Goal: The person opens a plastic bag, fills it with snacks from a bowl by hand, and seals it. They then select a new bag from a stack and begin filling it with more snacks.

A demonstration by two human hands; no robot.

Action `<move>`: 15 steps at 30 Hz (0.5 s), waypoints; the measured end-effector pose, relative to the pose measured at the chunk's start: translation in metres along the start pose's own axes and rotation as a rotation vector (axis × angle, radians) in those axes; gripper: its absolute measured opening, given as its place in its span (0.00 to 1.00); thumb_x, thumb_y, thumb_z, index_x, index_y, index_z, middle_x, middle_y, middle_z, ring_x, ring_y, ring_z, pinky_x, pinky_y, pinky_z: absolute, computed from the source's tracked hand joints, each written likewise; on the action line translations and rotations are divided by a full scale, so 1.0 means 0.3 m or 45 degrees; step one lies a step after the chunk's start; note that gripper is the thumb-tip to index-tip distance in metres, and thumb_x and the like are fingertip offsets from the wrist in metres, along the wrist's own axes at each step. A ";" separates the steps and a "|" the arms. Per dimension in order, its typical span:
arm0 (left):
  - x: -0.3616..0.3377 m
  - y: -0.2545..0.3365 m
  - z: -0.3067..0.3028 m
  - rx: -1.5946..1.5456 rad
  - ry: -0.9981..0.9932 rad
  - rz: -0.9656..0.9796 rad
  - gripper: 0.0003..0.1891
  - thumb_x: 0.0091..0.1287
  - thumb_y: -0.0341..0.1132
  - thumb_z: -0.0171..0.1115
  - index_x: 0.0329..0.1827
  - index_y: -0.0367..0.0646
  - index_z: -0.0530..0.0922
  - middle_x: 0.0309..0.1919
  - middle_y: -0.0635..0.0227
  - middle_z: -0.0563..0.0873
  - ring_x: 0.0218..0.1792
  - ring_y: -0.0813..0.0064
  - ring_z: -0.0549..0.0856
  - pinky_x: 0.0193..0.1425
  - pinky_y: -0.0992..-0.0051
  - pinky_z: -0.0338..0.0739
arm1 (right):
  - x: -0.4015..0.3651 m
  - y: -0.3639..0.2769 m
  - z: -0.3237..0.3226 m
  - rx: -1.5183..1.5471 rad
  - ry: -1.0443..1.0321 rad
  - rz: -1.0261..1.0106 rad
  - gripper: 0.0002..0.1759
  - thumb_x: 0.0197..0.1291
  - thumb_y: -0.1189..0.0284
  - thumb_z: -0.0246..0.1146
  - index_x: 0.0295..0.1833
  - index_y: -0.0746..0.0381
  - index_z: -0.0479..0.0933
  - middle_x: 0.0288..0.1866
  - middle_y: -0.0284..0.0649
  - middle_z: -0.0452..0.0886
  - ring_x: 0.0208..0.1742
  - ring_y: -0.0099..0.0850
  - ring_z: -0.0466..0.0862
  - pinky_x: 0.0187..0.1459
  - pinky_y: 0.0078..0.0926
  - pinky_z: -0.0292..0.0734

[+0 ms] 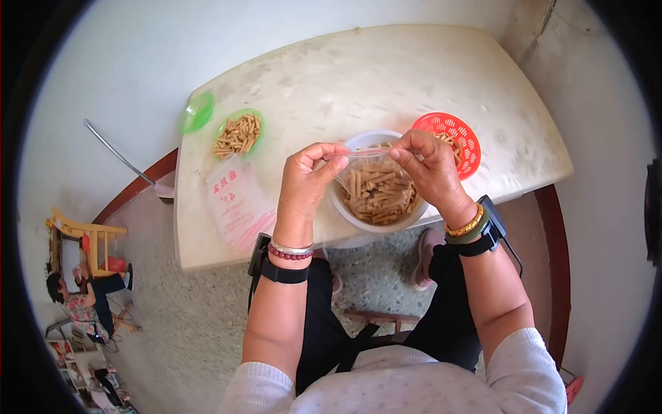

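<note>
Both left hand and right hand pinch clear plastic bag of tan sticks over bowl

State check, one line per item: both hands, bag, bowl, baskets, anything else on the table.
left hand: pinching the zip bag's top edge
right hand: pinching the other top corner
zip bag: held up over the bowl; open or sealed, cannot tell
white bowl: upright, full of snack sticks
green basket: upright, holds sticks
red basket: nearly empty, few sticks
green dish: empty
bag stack: lying flat
</note>
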State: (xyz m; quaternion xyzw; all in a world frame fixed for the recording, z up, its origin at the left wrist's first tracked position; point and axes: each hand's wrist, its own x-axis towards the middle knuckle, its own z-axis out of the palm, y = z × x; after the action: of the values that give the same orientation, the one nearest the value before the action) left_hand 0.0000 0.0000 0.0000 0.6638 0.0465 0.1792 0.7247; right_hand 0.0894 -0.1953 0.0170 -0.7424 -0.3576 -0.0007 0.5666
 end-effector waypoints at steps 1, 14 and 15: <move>0.002 -0.005 0.009 -0.001 -0.005 -0.012 0.07 0.61 0.28 0.70 0.41 0.40 0.85 0.34 0.76 0.85 0.36 0.86 0.78 0.45 0.83 0.72 | 0.001 0.007 -0.001 -0.002 0.010 -0.004 0.08 0.61 0.73 0.67 0.33 0.64 0.76 0.26 0.37 0.78 0.30 0.27 0.75 0.34 0.26 0.71; 0.000 0.021 0.035 0.783 0.081 0.518 0.07 0.60 0.28 0.68 0.28 0.37 0.78 0.25 0.68 0.77 0.33 0.73 0.76 0.44 0.75 0.70 | 0.028 -0.071 0.001 -0.615 0.030 -0.343 0.03 0.53 0.72 0.68 0.32 0.58 0.80 0.28 0.35 0.80 0.38 0.38 0.79 0.46 0.38 0.66; -0.002 0.023 0.041 0.782 0.078 0.515 0.07 0.60 0.28 0.68 0.28 0.37 0.78 0.25 0.68 0.77 0.33 0.73 0.76 0.44 0.75 0.70 | 0.029 -0.082 0.005 -0.615 0.031 -0.338 0.03 0.53 0.72 0.68 0.32 0.58 0.80 0.28 0.35 0.80 0.38 0.38 0.79 0.46 0.38 0.66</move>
State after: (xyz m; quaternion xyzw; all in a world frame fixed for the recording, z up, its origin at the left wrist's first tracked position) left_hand 0.0018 -0.0116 0.0082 0.8405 -0.0125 0.3163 0.4398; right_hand 0.0823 -0.1870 0.0406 -0.8024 -0.4345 -0.1691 0.3724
